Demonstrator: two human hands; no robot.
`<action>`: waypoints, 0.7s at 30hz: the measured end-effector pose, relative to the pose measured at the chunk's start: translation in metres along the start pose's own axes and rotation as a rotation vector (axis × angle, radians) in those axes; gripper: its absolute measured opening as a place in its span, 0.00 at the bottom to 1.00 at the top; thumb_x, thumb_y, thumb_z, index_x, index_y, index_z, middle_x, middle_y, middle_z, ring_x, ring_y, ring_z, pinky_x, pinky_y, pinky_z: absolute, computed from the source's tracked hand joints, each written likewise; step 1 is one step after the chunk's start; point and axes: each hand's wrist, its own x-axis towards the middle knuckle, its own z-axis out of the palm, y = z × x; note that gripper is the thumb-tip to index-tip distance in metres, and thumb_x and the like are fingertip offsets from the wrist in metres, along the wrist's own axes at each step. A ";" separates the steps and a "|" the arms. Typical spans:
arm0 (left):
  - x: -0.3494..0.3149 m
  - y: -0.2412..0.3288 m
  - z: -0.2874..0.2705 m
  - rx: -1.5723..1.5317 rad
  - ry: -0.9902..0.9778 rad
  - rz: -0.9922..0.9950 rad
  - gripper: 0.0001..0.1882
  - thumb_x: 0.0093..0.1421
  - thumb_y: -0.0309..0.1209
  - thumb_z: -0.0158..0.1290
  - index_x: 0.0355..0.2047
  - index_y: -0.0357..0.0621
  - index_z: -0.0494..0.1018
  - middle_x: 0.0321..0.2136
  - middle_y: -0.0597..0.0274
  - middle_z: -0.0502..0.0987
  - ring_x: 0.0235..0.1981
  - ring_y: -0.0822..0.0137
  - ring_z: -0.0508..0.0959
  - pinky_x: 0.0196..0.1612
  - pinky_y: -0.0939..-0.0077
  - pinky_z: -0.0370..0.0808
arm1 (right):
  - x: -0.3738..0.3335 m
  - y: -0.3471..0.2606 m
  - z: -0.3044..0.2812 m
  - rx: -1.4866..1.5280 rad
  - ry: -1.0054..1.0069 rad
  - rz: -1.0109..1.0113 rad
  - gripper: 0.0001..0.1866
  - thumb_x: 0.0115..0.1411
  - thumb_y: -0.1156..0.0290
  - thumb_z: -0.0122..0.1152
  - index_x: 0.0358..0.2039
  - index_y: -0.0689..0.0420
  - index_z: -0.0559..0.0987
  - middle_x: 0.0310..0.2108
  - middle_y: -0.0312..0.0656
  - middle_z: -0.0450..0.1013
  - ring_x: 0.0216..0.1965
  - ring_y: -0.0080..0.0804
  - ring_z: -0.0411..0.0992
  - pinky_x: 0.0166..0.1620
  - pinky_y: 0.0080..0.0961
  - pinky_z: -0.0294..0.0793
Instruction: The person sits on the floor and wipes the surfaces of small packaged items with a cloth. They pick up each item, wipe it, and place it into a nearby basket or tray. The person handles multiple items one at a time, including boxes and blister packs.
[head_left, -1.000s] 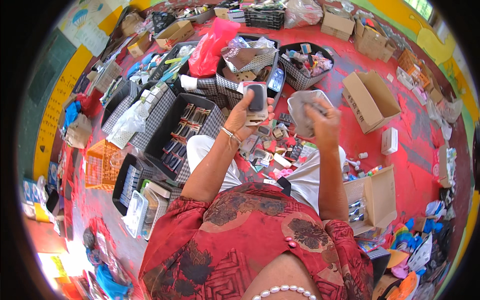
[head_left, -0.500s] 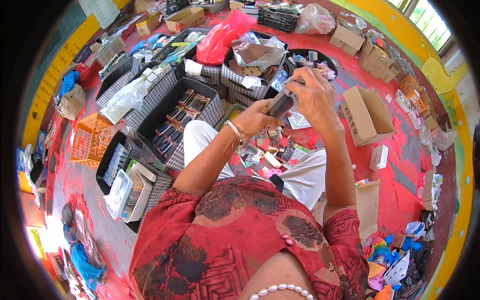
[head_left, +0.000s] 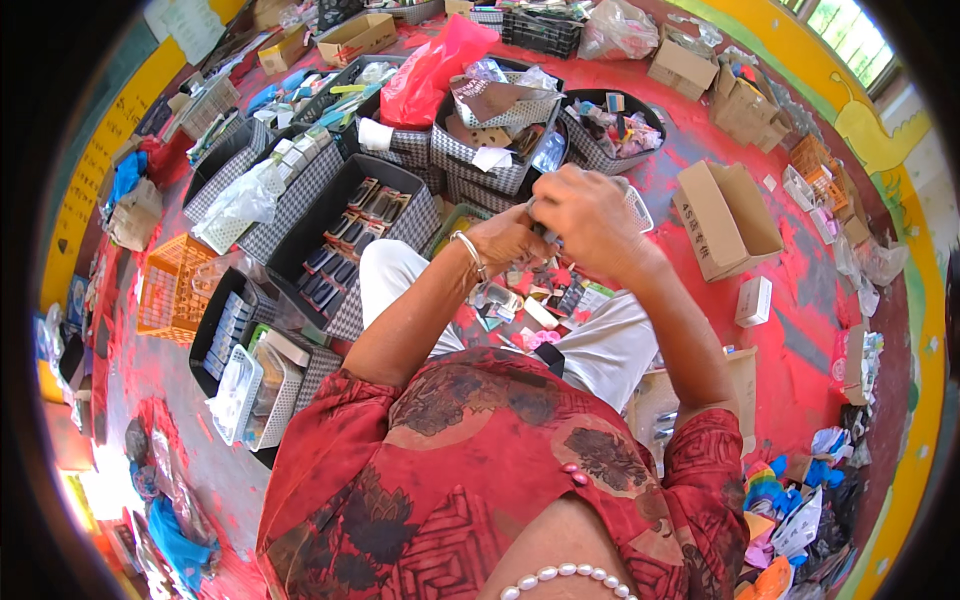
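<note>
In front of my knees, both hands meet over a small dark oblong item (head_left: 543, 232), mostly hidden by my fingers, so its kind cannot be made out. My left hand (head_left: 503, 242), a bracelet at its wrist, is closed around the near end. My right hand (head_left: 590, 218) is curled over the top, fingers bent and pressed together; a greyish bit shows beyond its knuckles, too small to name. Below the hands, between my legs, lies a pile of small mixed goods (head_left: 540, 310). Left of my knee stands a checked bin (head_left: 405, 235) with rows of dark packaged items.
More checked bins crowd the far left, one bearing a red plastic bag (head_left: 437, 75). An orange crate (head_left: 172, 290) and white baskets (head_left: 285, 395) stand at left. To the right are an open cardboard box (head_left: 728, 220), a small white box (head_left: 753, 301) and a flattened carton (head_left: 740, 385).
My right hand has come down and closed over the dark item, now largely covered. The left hand still grips it. The view has shifted slightly.
</note>
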 end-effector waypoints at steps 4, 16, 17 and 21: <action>-0.014 0.005 -0.005 -0.250 -0.126 0.038 0.25 0.45 0.20 0.53 0.46 0.37 0.64 0.36 0.58 0.73 0.26 0.75 0.70 0.26 0.85 0.66 | -0.014 0.041 -0.016 -0.151 0.077 0.658 0.07 0.43 0.72 0.55 0.26 0.53 0.77 0.28 0.39 0.69 0.36 0.38 0.69 0.37 0.32 0.70; -0.005 0.012 0.019 -0.506 0.187 0.119 0.22 0.62 0.52 0.33 0.41 0.53 0.69 0.31 0.69 0.74 0.29 0.74 0.73 0.34 0.75 0.70 | 0.011 -0.024 -0.022 -0.077 0.002 0.089 0.06 0.44 0.70 0.53 0.24 0.56 0.75 0.33 0.37 0.69 0.39 0.32 0.67 0.37 0.28 0.69; -0.007 0.015 0.018 -0.517 0.029 0.091 0.19 0.62 0.47 0.36 0.44 0.51 0.68 0.38 0.66 0.74 0.38 0.69 0.74 0.39 0.74 0.71 | 0.012 -0.023 -0.022 -0.212 0.064 0.131 0.06 0.44 0.69 0.52 0.23 0.56 0.75 0.32 0.36 0.68 0.39 0.32 0.66 0.37 0.28 0.68; -0.001 0.010 0.023 -0.571 0.325 0.024 0.19 0.63 0.49 0.34 0.34 0.53 0.70 0.26 0.72 0.74 0.26 0.77 0.72 0.27 0.80 0.66 | 0.013 -0.024 -0.022 -0.080 0.005 0.033 0.05 0.44 0.69 0.53 0.21 0.56 0.74 0.31 0.35 0.68 0.39 0.31 0.67 0.39 0.28 0.68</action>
